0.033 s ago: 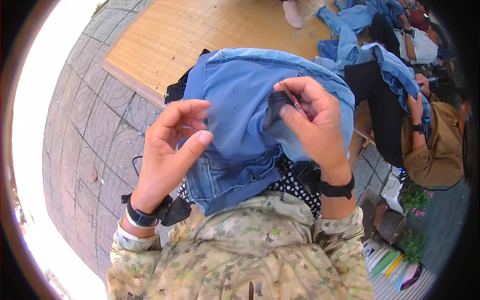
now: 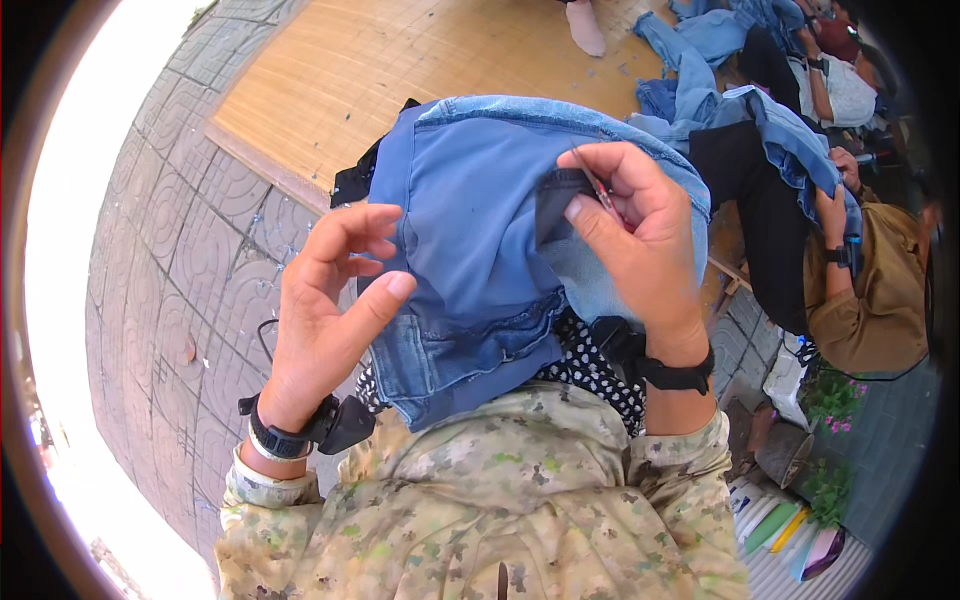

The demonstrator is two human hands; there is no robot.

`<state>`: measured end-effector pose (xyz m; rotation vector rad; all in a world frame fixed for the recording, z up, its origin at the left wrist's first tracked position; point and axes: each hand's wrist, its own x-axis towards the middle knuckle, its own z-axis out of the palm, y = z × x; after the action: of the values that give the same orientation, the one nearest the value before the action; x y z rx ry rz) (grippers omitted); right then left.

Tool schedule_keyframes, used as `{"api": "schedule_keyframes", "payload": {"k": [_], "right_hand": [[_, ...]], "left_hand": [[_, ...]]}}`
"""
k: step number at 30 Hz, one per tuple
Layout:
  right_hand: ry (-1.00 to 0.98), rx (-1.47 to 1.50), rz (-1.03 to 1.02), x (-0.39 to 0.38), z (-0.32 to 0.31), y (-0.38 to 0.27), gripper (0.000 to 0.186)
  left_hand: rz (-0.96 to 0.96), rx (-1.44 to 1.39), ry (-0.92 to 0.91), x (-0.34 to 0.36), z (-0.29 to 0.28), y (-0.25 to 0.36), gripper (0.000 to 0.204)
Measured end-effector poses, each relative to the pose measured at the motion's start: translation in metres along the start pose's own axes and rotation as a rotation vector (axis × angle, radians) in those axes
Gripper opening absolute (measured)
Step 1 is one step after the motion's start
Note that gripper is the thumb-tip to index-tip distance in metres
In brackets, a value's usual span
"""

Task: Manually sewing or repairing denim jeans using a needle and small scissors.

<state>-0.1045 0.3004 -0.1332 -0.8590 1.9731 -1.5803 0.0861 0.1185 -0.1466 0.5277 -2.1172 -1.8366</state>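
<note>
A blue denim garment [image 2: 470, 230] lies over my lap, with a paler denim edge along its top and a frayed band low on its left. My left hand [image 2: 330, 290] hovers at its left side, fingers curled but apart, holding nothing. My right hand [image 2: 640, 230] is closed on small red-handled snips [image 2: 603, 193], blades pointing up and left. Its thumb also presses on a dark grey fabric flap [image 2: 555, 205] of the garment. Black-and-white patterned cloth [image 2: 595, 375] shows beneath.
A wooden board [image 2: 420, 50] on grey paving [image 2: 160, 260] bears a denim pile [image 2: 690, 55]. At right, a co-worker in brown [image 2: 870, 310] handles denim; another person in white [image 2: 850, 95] is behind. A socked foot [image 2: 585, 25] is at the top. Plants [image 2: 830, 400] stand lower right.
My right hand has shifted slightly up and right with the snips and dark flap. My left hand has moved slightly left.
</note>
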Motion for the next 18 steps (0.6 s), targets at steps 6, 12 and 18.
{"api": "schedule_keyframes", "payload": {"k": [6,12,18], "right_hand": [[0.148,0.076,-0.169,0.031,-0.004,-0.009,0.024],[0.225,0.206,-0.311,0.063,-0.015,-0.024,0.025],[0.319,0.090,-0.128,0.104,-0.024,0.028,0.022]], "left_hand": [[-0.165,0.192,0.086,-0.031,-0.016,-0.011,0.052],[-0.310,-0.360,0.053,-0.033,-0.018,-0.014,0.020],[-0.276,-0.672,0.197,0.020,-0.034,-0.027,0.015]]}}
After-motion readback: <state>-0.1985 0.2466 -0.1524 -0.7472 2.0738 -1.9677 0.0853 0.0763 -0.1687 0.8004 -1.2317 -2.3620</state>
